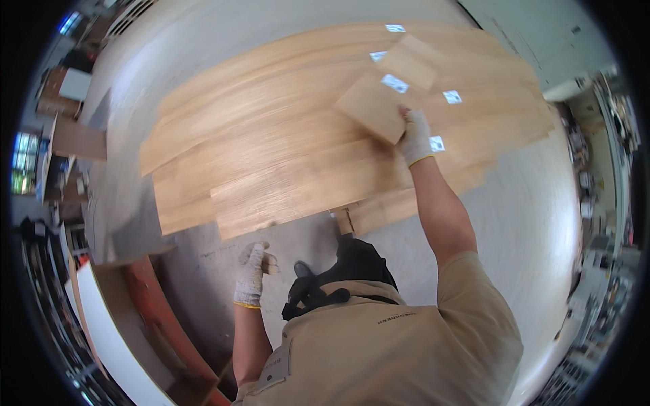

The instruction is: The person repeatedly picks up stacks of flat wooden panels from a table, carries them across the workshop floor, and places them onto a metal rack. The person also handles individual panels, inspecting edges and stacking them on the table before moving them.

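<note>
My right hand (416, 137), in a pale knit glove with bare fingertips, grips the near corner of a squarish wood-look board (371, 108). The board is tilted over a wide layer of wood-look planks (271, 149), and a white label lies across its far edge. A second, similar short board (411, 62) lies just beyond it, slightly blurred. My left hand (252, 272), gloved the same way, hangs low near the planks' front edge. Its thumb and fingers look apart, with nothing visible between them.
Several white labels (452, 97) dot the planks on the right. Grey floor (535, 223) surrounds the layer. At lower left stand a white panel (112, 338) and an orange-red beam (159, 311). Shelving (51, 298) lines the left; cluttered goods (589, 291) line the right.
</note>
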Motion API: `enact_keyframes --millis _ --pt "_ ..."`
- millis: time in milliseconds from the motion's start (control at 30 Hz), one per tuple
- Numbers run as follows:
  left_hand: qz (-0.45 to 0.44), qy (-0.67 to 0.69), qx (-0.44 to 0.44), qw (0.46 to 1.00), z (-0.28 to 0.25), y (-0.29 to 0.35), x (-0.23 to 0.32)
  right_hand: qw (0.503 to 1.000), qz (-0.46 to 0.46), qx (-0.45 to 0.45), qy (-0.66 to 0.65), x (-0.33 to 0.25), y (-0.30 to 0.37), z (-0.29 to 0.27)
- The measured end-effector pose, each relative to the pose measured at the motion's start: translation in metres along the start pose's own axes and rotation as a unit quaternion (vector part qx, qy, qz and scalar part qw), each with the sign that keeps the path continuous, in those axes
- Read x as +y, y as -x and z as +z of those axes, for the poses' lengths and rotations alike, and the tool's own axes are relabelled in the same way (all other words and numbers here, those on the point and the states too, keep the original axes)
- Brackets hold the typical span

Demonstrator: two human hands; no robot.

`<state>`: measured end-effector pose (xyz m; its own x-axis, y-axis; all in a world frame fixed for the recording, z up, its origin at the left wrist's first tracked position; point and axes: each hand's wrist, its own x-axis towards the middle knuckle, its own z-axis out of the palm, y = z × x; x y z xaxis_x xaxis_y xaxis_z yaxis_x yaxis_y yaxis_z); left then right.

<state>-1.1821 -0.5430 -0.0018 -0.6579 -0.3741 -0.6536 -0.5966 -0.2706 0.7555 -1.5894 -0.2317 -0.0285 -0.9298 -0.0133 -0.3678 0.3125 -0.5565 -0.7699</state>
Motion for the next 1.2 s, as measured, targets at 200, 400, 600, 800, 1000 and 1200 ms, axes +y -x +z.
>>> enact_keyframes --millis 200,400,600,800,1000,1200 --pt "-0.047 -0.142 0.076 0.986 -0.002 0.064 -0.031 0.921 -0.006 -0.179 0.345 -0.038 -0.113 -0.027" --pt "-0.032 0.012 0.149 0.988 0.0 0.102 -0.081 0.731 -0.267 -0.076 0.624 -0.024 -0.047 0.017" --pt "-0.044 0.127 0.232 0.964 -0.045 0.145 -0.168 0.654 -0.375 -0.16 0.637 0.045 0.106 0.068" --pt "-0.045 0.172 0.292 0.94 -0.135 0.247 -0.25 0.709 -0.167 -0.389 0.565 0.177 0.298 0.176" --pt "-0.095 0.253 0.439 0.857 -0.223 0.385 -0.384 0.667 0.094 -0.522 0.524 0.419 0.383 0.256" --pt "-0.089 0.374 0.563 0.731 -0.257 0.512 -0.469 0.449 0.035 -0.729 0.516 0.557 0.64 0.285"
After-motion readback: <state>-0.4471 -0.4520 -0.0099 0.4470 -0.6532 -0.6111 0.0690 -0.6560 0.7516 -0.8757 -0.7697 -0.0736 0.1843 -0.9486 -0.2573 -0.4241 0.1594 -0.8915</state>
